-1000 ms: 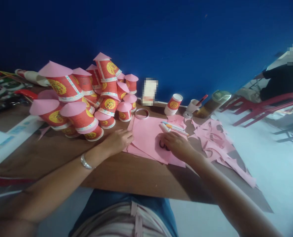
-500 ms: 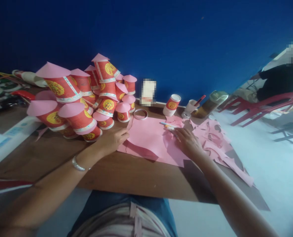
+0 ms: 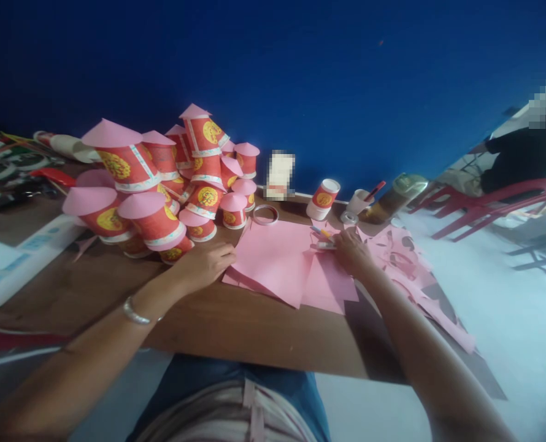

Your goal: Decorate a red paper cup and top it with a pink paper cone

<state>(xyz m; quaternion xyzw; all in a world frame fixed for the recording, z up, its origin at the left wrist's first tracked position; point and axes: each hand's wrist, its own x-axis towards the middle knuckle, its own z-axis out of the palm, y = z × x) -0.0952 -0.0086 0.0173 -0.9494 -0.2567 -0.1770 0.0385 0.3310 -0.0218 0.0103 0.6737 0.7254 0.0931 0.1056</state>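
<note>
My left hand (image 3: 212,264), a silver bangle on its wrist, pinches the left edge of a sheet of pink paper (image 3: 273,258). The sheet lies over other pink sheets, its near right corner lifted a little. My right hand (image 3: 353,250) is closed at the right side of the paper, on slim pens (image 3: 321,232) whose ends stick out to the left of the fingers. One looks blue and orange, another whitish; their far ends are hidden under the hand. A ring-shaped roll (image 3: 265,215) rests at the sheet's back edge.
Red paper-cup lanterns (image 3: 126,166) with pink cone tops are piled at left. Behind the paper stand a red-and-white cup (image 3: 323,199), a cup holding a red pen (image 3: 358,201) and a bottle (image 3: 397,196). Pink scraps (image 3: 406,264) cover the right side. A red chair (image 3: 489,202) stands beyond.
My right hand has shifted back and right and curled more, and the pens have moved right with it. The sheet's near edge has swung toward me, its curl flatter. My left hand stays at the edge.
</note>
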